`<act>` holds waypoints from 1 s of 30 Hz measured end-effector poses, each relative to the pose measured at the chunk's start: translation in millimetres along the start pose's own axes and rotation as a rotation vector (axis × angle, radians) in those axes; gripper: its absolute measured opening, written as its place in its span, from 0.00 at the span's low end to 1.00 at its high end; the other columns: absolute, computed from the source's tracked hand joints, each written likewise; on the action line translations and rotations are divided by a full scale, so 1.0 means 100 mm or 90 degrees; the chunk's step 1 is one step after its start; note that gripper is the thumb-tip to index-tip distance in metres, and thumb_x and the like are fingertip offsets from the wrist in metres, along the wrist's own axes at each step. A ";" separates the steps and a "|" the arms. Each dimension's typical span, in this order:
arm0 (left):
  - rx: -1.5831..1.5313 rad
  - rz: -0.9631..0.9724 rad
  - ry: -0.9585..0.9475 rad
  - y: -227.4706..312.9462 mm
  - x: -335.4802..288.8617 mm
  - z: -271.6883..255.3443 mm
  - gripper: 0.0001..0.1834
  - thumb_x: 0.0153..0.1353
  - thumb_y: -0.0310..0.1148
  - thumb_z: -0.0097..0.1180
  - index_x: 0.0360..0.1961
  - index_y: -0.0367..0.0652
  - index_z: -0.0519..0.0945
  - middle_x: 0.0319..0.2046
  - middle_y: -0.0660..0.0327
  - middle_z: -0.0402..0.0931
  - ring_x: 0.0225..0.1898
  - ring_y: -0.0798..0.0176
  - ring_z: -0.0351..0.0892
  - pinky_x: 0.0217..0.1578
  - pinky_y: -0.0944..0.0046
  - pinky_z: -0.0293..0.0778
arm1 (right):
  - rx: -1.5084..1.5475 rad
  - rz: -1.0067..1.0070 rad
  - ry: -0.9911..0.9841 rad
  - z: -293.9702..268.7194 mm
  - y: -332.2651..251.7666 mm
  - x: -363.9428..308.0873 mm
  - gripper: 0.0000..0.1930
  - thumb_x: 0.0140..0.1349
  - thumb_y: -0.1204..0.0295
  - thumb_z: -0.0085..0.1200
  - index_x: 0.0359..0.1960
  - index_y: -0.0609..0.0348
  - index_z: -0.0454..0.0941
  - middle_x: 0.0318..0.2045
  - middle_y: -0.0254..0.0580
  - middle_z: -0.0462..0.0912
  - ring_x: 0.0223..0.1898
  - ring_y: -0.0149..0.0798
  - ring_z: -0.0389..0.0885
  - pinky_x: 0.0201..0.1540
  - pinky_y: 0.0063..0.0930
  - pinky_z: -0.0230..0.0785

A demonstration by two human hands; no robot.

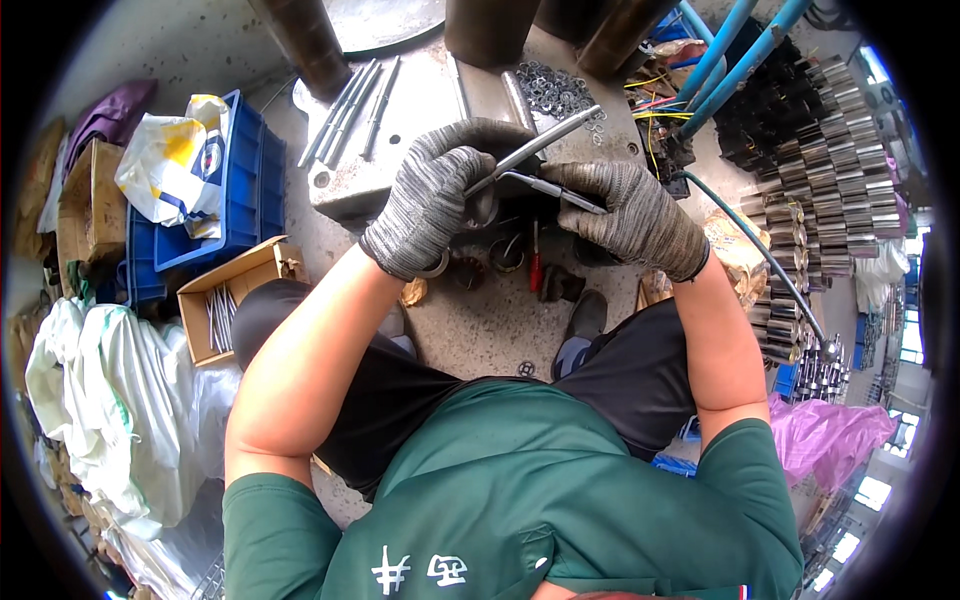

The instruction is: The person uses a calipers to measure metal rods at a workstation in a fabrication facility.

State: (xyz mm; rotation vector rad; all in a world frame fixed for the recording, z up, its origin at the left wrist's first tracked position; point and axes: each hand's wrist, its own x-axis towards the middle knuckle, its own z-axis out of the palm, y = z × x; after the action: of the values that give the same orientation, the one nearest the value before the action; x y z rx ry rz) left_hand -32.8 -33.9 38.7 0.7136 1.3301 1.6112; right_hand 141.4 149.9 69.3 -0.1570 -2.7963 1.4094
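A grey knitted glove covers my left hand (422, 195), which is closed around a slim metal rod (560, 132) that slants up to the right. My right hand (640, 212), gloved too, grips a thin metal tool (550, 188) with a bent tip. That tip comes close to the rod near my left fingers; whether they touch I cannot tell. Beyond my hands, several similar rods (345, 115) lie on a pale metal machine bed (420, 105). A heap of small metal rings (552, 90) is at its right.
Blue crates (255, 180) with a plastic bag (165, 165) stand at the left. Nearer is a cardboard box (200, 330) of thin rods. Stacked metal cylinders (830, 170) and blue pipes (735, 60) are at the right. A red-handled tool (535, 272) sits below my hands.
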 end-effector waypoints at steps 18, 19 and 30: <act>-0.102 -0.030 -0.040 -0.03 -0.02 -0.03 0.25 0.61 0.24 0.41 0.58 0.30 0.79 0.43 0.51 0.86 0.25 0.74 0.81 0.22 0.79 0.75 | 0.003 0.002 -0.016 0.00 -0.03 -0.01 0.27 0.60 0.76 0.64 0.63 0.61 0.79 0.44 0.46 0.89 0.45 0.30 0.84 0.52 0.30 0.77; -0.117 -0.034 -0.032 0.00 -0.03 0.00 0.25 0.61 0.23 0.41 0.58 0.30 0.79 0.44 0.50 0.86 0.28 0.73 0.83 0.22 0.79 0.76 | 0.000 0.002 -0.014 0.00 -0.03 -0.01 0.27 0.59 0.76 0.64 0.63 0.61 0.79 0.43 0.46 0.89 0.44 0.31 0.85 0.51 0.30 0.77; -0.283 -0.054 -0.084 -0.12 0.10 -0.04 0.27 0.61 0.26 0.44 0.62 0.27 0.73 0.44 0.45 0.85 0.20 0.71 0.77 0.20 0.77 0.75 | 0.147 0.025 -0.011 0.15 0.13 -0.07 0.32 0.61 0.75 0.63 0.69 0.60 0.72 0.46 0.43 0.86 0.42 0.37 0.86 0.50 0.30 0.77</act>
State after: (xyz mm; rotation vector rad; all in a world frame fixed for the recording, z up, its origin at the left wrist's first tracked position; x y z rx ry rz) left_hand -37.6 -26.4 25.2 0.4745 0.8519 1.6810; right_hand 149.1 145.0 50.5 -0.1994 -2.6292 1.7361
